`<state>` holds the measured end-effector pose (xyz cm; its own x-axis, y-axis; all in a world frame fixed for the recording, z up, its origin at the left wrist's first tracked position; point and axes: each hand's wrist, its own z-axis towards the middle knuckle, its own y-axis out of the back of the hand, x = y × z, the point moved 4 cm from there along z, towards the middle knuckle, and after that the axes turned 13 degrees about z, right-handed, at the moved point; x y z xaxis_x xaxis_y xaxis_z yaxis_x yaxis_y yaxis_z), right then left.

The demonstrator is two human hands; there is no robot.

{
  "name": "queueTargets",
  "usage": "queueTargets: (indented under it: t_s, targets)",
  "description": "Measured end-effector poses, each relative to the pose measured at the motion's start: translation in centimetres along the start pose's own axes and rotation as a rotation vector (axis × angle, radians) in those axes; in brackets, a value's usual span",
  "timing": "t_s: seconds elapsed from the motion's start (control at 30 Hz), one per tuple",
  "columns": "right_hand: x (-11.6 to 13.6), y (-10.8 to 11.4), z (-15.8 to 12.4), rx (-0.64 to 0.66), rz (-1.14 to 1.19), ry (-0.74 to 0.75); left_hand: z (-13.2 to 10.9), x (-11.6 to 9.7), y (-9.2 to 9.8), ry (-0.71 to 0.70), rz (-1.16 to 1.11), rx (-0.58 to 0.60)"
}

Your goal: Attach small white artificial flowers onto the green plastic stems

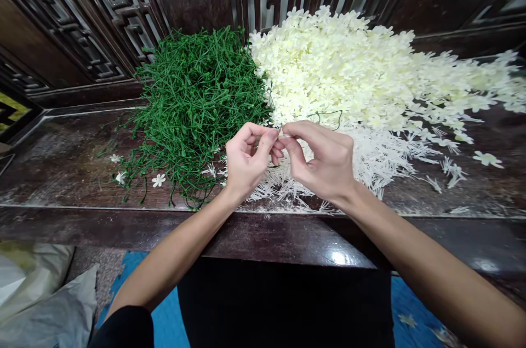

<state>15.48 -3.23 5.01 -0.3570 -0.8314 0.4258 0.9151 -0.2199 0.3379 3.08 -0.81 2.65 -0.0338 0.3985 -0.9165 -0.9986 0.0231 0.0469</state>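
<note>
My left hand [246,159] and my right hand [322,159] meet fingertip to fingertip above the dark wooden table [61,161]. Together they pinch a thin green wire stem [329,114] that loops up to the right; a small flower part between the fingertips is mostly hidden. Behind my left hand lies a tangled heap of green stems [193,101]. Behind my right hand spreads a big pile of cream artificial flowers [349,68]. Under my hands lies a scatter of white spiky plastic pieces [378,156].
A few loose white blossoms [158,179] lie left of the green heap, one more [487,159] at far right. Carved dark wooden panels [107,13] stand behind. A grey bag [45,298] sits on the floor at lower left, beside a blue mat [164,315].
</note>
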Motion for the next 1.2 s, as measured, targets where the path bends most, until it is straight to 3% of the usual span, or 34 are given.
queueTargets:
  t_s: [0.13,0.37,0.57,0.8,1.07,1.2]
  targets:
    - [-0.6,0.0,0.0,0.021,-0.012,-0.022,0.7,-0.1,0.6,-0.011,0.089,0.045]
    - [-3.1,0.6,0.6,0.023,0.357,-0.349,2.1,0.0,1.6,-0.023,0.191,0.097]
    - [-2.1,1.4,1.1,-0.001,0.441,-0.193,2.5,0.3,1.2,0.118,-0.158,0.229]
    - [-0.8,1.7,1.4,-0.053,0.222,0.018,2.3,0.4,1.2,0.143,-0.136,0.272]
    - [-1.1,1.5,1.3,0.014,0.163,-0.033,2.2,-0.4,1.3,0.022,0.052,0.206]
    - [-1.1,1.7,1.5,-0.015,0.159,-0.092,2.2,-0.6,1.4,-0.022,0.072,0.155]
